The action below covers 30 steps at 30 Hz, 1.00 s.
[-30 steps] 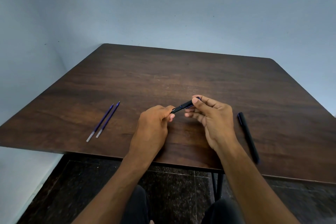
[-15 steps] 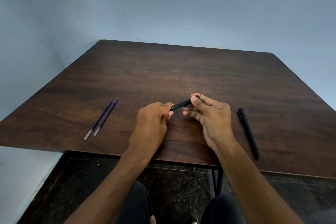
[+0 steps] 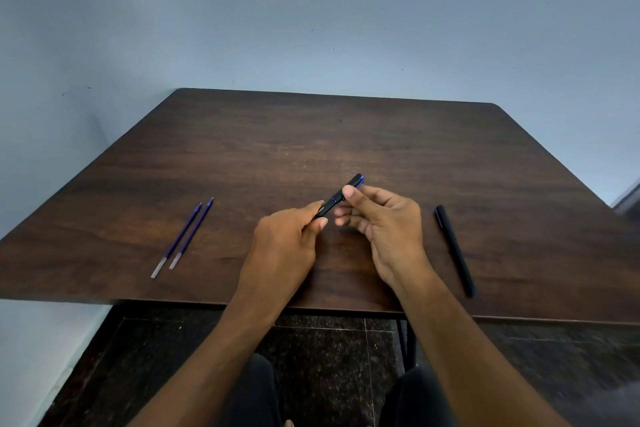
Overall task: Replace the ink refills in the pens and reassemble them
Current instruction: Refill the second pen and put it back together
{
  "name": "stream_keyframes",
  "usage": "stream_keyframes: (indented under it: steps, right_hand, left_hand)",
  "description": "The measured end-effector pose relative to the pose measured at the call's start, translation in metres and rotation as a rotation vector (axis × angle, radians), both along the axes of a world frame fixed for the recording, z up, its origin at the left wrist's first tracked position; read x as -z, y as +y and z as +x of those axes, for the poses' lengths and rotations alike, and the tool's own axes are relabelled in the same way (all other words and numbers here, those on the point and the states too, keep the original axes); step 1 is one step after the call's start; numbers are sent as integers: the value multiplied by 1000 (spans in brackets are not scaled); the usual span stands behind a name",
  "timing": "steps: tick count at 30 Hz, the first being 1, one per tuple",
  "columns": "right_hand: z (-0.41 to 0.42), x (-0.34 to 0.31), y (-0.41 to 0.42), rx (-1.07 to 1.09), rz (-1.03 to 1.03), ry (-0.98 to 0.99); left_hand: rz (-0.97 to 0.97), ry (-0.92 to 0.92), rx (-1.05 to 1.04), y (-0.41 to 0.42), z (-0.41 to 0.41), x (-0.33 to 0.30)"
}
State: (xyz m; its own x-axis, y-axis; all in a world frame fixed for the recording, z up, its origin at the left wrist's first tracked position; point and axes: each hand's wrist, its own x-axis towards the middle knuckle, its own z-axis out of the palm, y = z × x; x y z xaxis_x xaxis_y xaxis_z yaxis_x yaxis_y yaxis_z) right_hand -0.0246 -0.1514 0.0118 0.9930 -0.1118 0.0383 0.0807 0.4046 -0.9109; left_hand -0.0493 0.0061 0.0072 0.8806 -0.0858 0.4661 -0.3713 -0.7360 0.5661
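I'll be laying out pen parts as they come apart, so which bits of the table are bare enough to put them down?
The whole far half of the table is bare. So is the strip between the two refills and the left hand, and the far right corner beyond the spare pen. The middle near edge is crowded: both hands, the right hand included, hold the pen there.

pens: two slim black plastic pens are being counted, one (image 3: 337, 199) being held, one (image 3: 455, 250) lying on the table | refills: two thin blue ink refills with clear ends (image 3: 176, 241) (image 3: 191, 234) are being counted | tables: one dark brown wooden table (image 3: 311, 135) | hands: two, left hand (image 3: 284, 246), right hand (image 3: 384, 229)
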Motion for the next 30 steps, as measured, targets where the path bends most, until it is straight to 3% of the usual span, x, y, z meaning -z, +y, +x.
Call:
stream_keyframes:
  steps: [7, 10, 19, 24, 30]
  right_hand:
    - [-15, -12, -8, -12, -101, 20]
    - [-20, -24, -24, 8, -243, 39]
    - [-32, -51, -88, 84, -732, 194]
    - [-38, -55, -108, 182, -979, 253]
    - [-35, -59, -103, 160, -1100, 333]
  left_hand:
    - [40, -68, 173, -4, -10, -9]
    - [38, -95, 174, -11, -14, -9]
    - [-355, 133, 176, -74, -13, -13]
    - [-407, 207, 143, -106, -2, -12]
    - [-427, 292, 18, -129, 12, -14]
